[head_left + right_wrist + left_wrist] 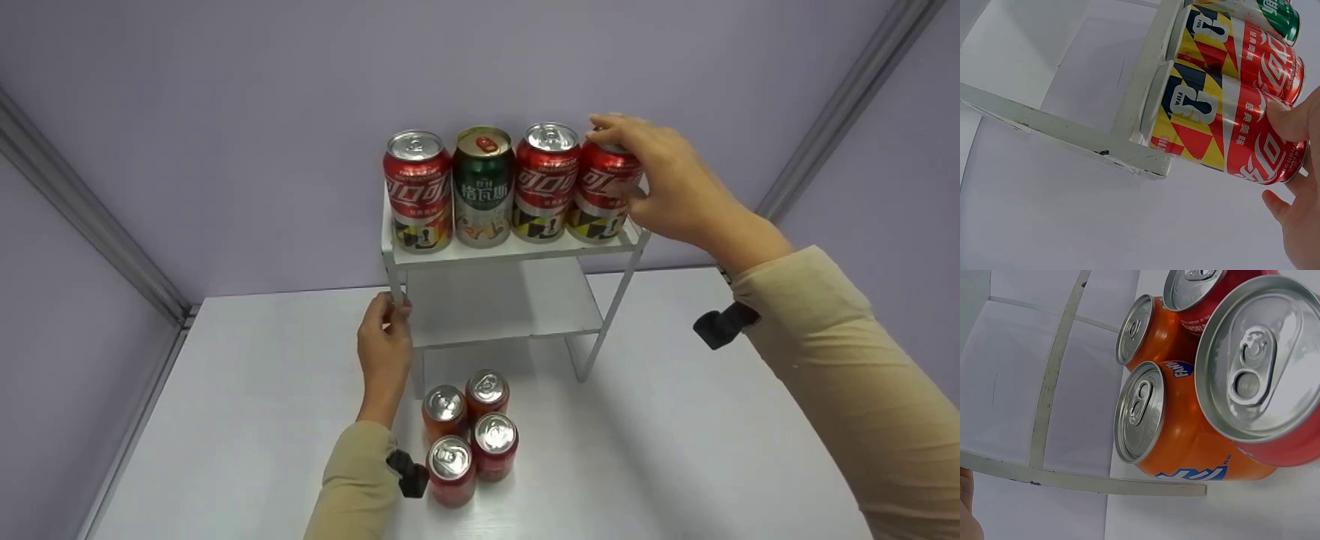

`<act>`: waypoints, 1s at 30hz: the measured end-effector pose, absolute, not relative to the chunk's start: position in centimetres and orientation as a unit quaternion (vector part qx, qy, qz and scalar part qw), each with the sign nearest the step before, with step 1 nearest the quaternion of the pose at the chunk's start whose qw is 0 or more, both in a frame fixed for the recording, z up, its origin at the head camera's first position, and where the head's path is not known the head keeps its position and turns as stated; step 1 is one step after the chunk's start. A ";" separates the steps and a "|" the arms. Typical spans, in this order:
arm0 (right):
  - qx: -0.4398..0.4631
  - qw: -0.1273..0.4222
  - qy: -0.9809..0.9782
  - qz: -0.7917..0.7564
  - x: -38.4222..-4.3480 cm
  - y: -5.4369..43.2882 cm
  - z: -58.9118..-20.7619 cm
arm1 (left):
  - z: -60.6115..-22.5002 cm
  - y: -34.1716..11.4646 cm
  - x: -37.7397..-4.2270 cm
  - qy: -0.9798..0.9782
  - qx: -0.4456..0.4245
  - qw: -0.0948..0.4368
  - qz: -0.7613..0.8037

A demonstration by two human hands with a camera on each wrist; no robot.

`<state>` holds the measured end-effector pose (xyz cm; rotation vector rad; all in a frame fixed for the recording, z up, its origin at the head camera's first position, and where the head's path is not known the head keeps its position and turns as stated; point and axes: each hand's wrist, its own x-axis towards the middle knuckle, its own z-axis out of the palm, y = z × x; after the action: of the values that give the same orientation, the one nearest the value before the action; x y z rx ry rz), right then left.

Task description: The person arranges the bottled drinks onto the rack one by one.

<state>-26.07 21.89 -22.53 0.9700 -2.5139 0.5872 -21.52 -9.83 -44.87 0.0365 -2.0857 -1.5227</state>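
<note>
A white two-tier rack (517, 255) carries a row of cans on its top shelf. My right hand (667, 176) holds the rightmost red cola can (604, 187), thumb on its front and fingers over its top; the can's base is at the shelf's right end. Left of it are another red cola can (547, 184), a green can (484, 191) and a red cola can (418, 191) at the left end. My left hand (385, 345) grips the rack's left upright (396, 281), and only a bit of that hand (967, 512) shows in the left wrist view.
On the white table (247, 420), by the rack's front, stand two orange Fanta cans (1179, 433) and two red cans (452, 487), close together. The rack's lower shelf (495, 300) lies above them. A pale wall (262, 150) rises right behind the rack.
</note>
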 end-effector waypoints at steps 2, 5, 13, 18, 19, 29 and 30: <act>0.350 0.221 -0.887 0.203 -25.9 22.1 -23.1 | -44.9 -9.8 -21.5 -0.777 0.014 0.277 -0.565; 0.350 0.283 -0.870 0.203 -25.4 22.5 -24.0 | -44.9 -9.6 -21.5 -0.779 0.011 0.281 -0.560; 0.346 0.420 -0.790 0.283 -23.6 22.9 -25.9 | -44.8 -9.5 -21.5 -0.782 0.013 0.278 -0.559; 0.334 0.445 -0.770 0.313 -22.7 23.2 -27.3 | -44.8 -9.6 -21.5 -0.781 0.014 0.281 -0.558; 0.323 0.448 -0.769 0.321 -22.5 23.3 -27.6 | -44.8 -9.6 -21.5 -0.781 0.013 0.283 -0.557; 0.256 0.446 -0.780 0.355 -22.4 25.3 -32.4 | -44.9 -9.9 -21.5 -0.780 0.015 0.288 -0.555; 0.253 0.443 -0.782 0.358 -22.4 25.5 -32.8 | -44.9 -9.9 -21.5 -0.780 0.015 0.286 -0.557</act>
<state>-22.39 25.46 -32.84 0.6281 -1.9408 0.8873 -21.48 -9.92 -44.88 0.0413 -2.0846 -1.4880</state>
